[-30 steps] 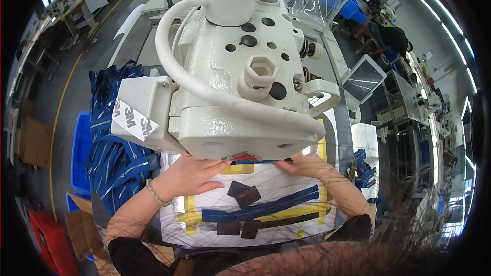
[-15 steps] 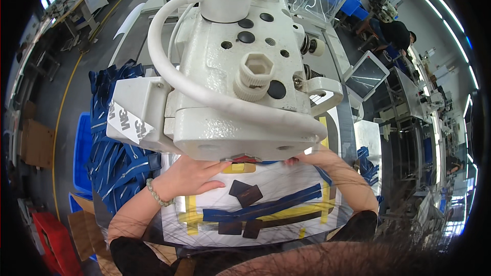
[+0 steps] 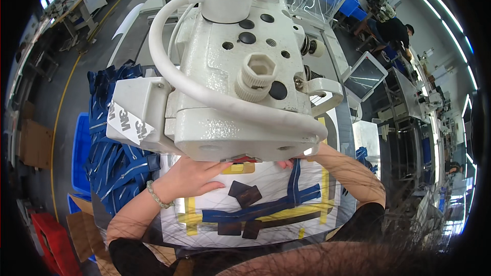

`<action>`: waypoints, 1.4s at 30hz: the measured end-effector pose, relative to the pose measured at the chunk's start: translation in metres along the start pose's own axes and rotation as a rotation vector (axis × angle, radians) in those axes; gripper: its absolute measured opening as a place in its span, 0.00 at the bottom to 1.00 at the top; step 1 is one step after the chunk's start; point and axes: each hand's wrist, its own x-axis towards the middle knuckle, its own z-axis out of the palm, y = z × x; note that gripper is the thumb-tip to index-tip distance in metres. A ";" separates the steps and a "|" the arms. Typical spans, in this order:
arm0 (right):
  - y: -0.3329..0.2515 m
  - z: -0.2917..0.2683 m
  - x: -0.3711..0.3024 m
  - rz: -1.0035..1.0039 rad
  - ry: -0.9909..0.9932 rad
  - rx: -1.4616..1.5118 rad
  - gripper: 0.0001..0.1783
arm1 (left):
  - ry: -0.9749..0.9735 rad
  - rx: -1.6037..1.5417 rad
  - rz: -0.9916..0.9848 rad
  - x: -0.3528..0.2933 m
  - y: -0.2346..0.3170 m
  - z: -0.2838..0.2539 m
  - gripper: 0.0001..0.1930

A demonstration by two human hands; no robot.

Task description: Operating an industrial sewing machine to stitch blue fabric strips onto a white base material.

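My left hand (image 3: 192, 178) lies open on the white work sheet (image 3: 179, 225), thumb apart and fingers stretched toward the underside of the white sewing machine head (image 3: 235, 140). My right hand (image 3: 285, 164) is mostly hidden behind that head. Its fingertips show, curled in at the upper end of a blue zipper strip (image 3: 293, 184). The strip hangs toward me and crosses a second blue zipper strip (image 3: 261, 206) that lies across the sheet. Whatever sits under the needle is hidden by the head.
Yellow tape (image 3: 192, 214) and several dark patches (image 3: 246, 196) lie on the sheet. Blue zipper strips (image 3: 120, 161) heap up on the left beside a blue bin (image 3: 81, 158). A tilted screen (image 3: 365, 76) stands at the right. Farther right, another person (image 3: 394, 33) bends over.
The blue zipper strip at my right hand has swung from beside my right forearm to hang down over the sheet. My right forearm has shifted slightly outward. My left hand stays nearly in place.
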 end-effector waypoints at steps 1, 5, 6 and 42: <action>-0.003 0.004 0.000 0.007 0.021 -0.027 0.21 | 0.014 0.029 -0.006 0.000 0.002 0.001 0.31; -0.011 0.015 -0.015 -0.019 0.186 -0.259 0.22 | 0.147 0.083 -0.007 0.002 0.011 0.008 0.27; -0.011 0.020 -0.019 -0.096 0.315 -0.518 0.22 | 0.183 0.083 -0.005 0.002 0.012 0.009 0.26; 0.050 -0.014 -0.058 -0.605 1.108 -0.838 0.22 | -0.085 0.052 -0.095 -0.003 0.004 0.008 0.30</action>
